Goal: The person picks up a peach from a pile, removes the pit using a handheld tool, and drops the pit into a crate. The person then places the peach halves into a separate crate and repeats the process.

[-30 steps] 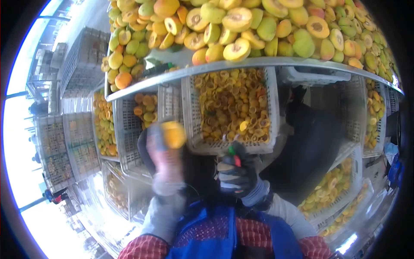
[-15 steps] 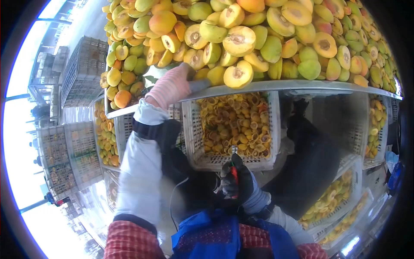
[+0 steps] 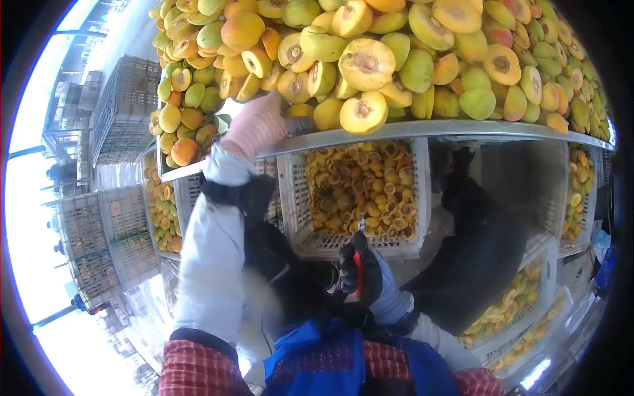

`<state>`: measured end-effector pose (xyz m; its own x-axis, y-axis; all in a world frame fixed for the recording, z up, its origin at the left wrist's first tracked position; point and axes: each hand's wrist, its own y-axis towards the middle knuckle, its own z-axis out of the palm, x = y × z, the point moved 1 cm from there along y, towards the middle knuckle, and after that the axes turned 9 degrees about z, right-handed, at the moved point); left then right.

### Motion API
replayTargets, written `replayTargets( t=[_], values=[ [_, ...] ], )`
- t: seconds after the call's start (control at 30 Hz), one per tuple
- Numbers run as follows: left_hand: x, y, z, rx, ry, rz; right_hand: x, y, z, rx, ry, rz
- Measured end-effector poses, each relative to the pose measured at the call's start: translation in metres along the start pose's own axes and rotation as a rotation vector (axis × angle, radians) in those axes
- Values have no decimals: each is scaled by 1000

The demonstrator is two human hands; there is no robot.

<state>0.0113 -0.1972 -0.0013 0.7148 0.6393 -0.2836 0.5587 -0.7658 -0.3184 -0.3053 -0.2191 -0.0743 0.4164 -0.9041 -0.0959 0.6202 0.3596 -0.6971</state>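
My left hand, in a pink-striped glove, rests at the front metal rim of a table heaped with halved and whole yellow-green fruit. Its grey fingertips point right, beside the fruit; blur and the angle hide whether they hold anything. Lower down, my right hand, in a dark glove, is closed around a red-handled tool. The tool's metal tip points up, over the near edge of a white crate filled with cut fruit pieces.
Stacked crates stand at the left. Another crate of fruit sits left of the middle one. At the right are a crate of fruit and, lower, crates with halves. My legs flank the middle crate.
My left hand has shifted slightly left along the rim. The view has moved a little, and the tool in my right hand sits slightly higher.
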Motion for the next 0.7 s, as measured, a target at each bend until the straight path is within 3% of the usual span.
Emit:
replayTargets(
  t=[0.1,0.23,0.33,0.37,0.47,0.57,0.67,0.7],
  values=[
    [-3,-8,-20,121,134,-46,2,-3,1,-83,-35,-37],
    [39,-25,-11,-33,252,-126,4,-4,0,-99,-18,-112],
    [27,-32,-3,-257,72,-130,-1,-3,0,-107,-65,-110],
    [33,-33,4,-356,-70,-52,-1,-3,-1,-107,-77,-110],
    [-25,-81,-7,-373,-941,25,6,-24,14,-11,-135,-229],
    [-63,-130,39,-214,-1549,65,6,-35,26,291,-226,-417],
    [-90,-158,86,-113,-1774,47,-5,-35,25,106,-357,-277],
    [-105,-160,88,-168,-1959,129,-13,-26,15,69,-391,-331]
  ],
)
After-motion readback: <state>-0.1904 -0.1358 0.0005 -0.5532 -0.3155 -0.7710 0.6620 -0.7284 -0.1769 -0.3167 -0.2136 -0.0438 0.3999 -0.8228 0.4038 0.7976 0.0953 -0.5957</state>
